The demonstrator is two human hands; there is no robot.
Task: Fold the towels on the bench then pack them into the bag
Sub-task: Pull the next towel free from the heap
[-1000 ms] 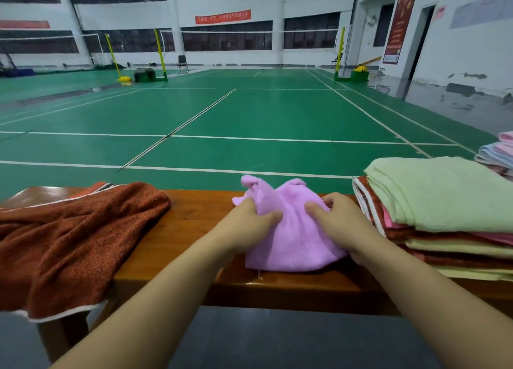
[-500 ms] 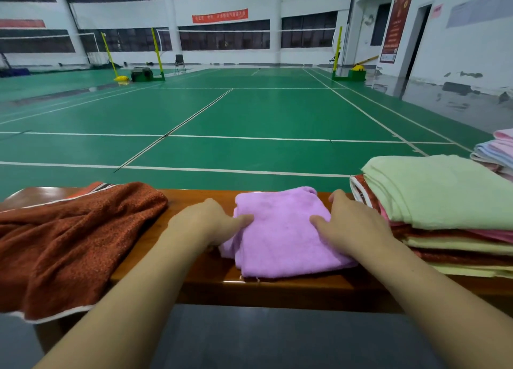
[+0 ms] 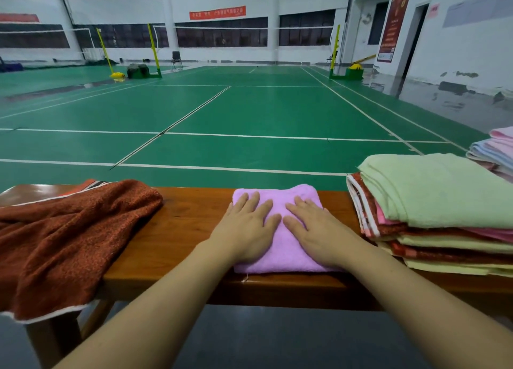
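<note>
A small purple towel (image 3: 280, 246) lies folded into a rectangle on the wooden bench (image 3: 183, 230), in front of me. My left hand (image 3: 247, 227) presses flat on its left half with straight fingers. My right hand (image 3: 316, 230) presses flat on its right half, fingers spread. A rumpled rust-brown towel (image 3: 63, 235) lies unfolded over the bench's left end and hangs off the front edge. At the right stands a stack of folded towels (image 3: 438, 219) with a light green one on top. No bag is in view.
A second pile of pink and pale blue towels (image 3: 497, 152) sits at the far right edge. Beyond the bench stretches a green badminton court (image 3: 249, 113) with net posts. Dark floor lies below the bench's front edge.
The purple towel was bunched up between both hands; it has been folded over into a neat rectangle. Both hands moved from its sides onto its top and now lie flat.
</note>
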